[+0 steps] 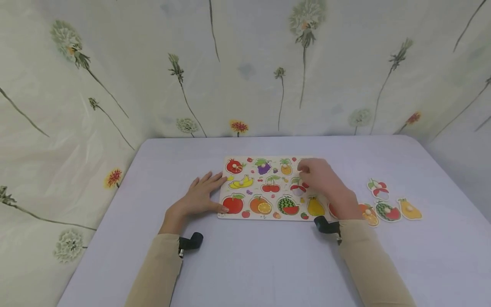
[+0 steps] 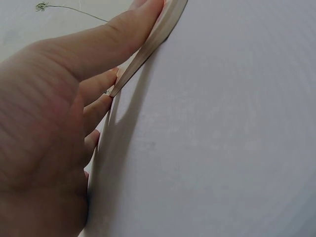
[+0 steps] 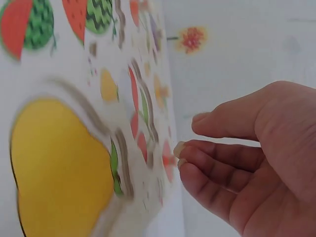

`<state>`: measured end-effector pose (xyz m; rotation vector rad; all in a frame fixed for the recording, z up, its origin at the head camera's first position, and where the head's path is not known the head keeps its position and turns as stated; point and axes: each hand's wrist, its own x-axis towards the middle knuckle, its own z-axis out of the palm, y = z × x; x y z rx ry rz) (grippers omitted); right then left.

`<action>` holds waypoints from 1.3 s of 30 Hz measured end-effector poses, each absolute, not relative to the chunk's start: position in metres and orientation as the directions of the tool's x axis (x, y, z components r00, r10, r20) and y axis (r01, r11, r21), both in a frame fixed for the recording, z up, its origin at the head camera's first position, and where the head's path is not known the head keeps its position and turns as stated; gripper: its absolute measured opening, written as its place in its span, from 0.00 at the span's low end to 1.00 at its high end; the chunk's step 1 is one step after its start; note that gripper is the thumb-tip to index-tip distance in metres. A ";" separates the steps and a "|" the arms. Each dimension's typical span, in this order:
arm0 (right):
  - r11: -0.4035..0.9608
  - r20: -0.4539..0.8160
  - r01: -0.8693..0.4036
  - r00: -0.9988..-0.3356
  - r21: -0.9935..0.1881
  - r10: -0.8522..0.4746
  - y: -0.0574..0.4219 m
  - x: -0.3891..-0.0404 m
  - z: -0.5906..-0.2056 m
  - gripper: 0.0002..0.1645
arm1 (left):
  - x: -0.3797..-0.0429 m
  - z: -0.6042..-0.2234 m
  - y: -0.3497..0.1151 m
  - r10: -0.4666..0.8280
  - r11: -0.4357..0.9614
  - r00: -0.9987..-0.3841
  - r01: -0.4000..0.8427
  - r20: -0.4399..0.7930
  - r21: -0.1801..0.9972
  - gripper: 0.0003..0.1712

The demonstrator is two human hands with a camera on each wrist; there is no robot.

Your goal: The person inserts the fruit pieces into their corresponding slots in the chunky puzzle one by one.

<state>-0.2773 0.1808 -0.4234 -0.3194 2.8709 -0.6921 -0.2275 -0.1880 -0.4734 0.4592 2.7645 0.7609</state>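
A fruit puzzle board [image 1: 253, 198] lies on the white table, with pictures of fruit in rows. My left hand [image 1: 201, 196] rests at its left edge with the fingers spread and the thumb by the apple picture [image 1: 233, 205]. In the left wrist view the thumb [image 2: 103, 49] lies over the board's edge [image 2: 140, 59]. My right hand [image 1: 322, 177] is over the board's upper right corner. In the right wrist view its thumb and bent fingers [image 3: 207, 173] stand apart with nothing between them, the fingertips close to a small red fruit shape [image 3: 168, 160].
Loose knobbed fruit pieces lie right of the board: a watermelon piece [image 1: 388, 212], a pear piece [image 1: 410, 209], an orange piece [image 1: 370, 216] and a red-and-white fruit piece [image 1: 378, 189]. The right forearm partly covers another red piece. A flowered cloth [image 1: 245, 102] hangs behind the table.
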 end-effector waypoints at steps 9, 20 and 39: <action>0.890 -0.148 -0.076 -0.976 -0.450 -0.159 0.211 -0.280 -0.422 0.20 | -0.228 -0.476 -0.188 0.363 0.814 -0.922 0.242 -0.137 0.528 0.60; 0.909 -0.209 0.013 -0.975 -0.416 -0.082 0.237 -0.281 -0.418 0.22 | -0.229 -0.477 -0.190 0.363 0.816 -0.923 0.251 -0.125 0.521 0.60; 0.906 -0.235 0.120 -0.972 -0.407 0.023 0.295 -0.275 -0.417 0.24 | -0.227 -0.474 -0.188 0.355 0.811 -0.924 0.230 -0.140 0.539 0.59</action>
